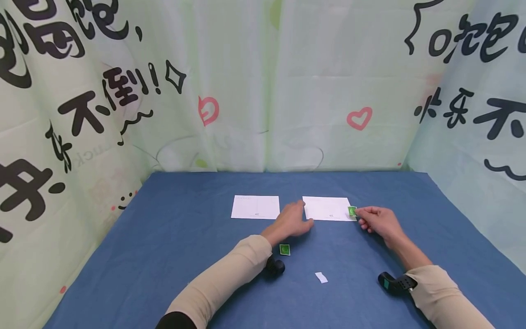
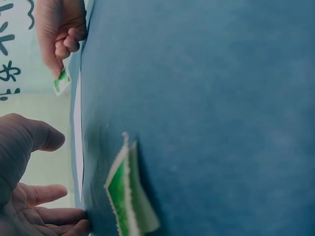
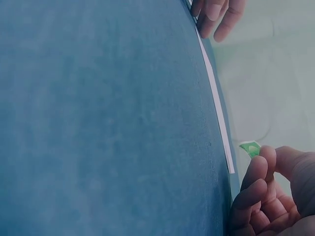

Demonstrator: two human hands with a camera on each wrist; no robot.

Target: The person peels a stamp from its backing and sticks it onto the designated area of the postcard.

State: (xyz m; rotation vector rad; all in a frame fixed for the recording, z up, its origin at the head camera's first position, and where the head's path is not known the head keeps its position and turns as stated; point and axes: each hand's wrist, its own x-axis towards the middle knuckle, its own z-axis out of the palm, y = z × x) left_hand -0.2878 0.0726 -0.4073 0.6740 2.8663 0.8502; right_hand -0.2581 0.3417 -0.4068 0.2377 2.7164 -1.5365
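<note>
Between thumb and fingertips, my right hand (image 1: 381,222) pinches a small green stamp (image 1: 352,211) by its edge, over the right end of a white card (image 1: 327,209). In the right wrist view the stamp (image 3: 251,148) stands out past the fingertips, slightly bent. My left hand (image 1: 290,220) lies at the left edge of that same card, fingers spread and holding nothing. A second green stamp (image 1: 285,249) rests on the cloth beside the left wrist; the left wrist view shows this stamp (image 2: 129,196) with serrated edges and a raised, folded shape.
Left of the hands lies another white card (image 1: 255,207). A small white paper scrap (image 1: 321,277) is on the blue tablecloth (image 1: 185,256), nearer the front. Printed curtains (image 1: 308,91) stand around the back and sides of the table.
</note>
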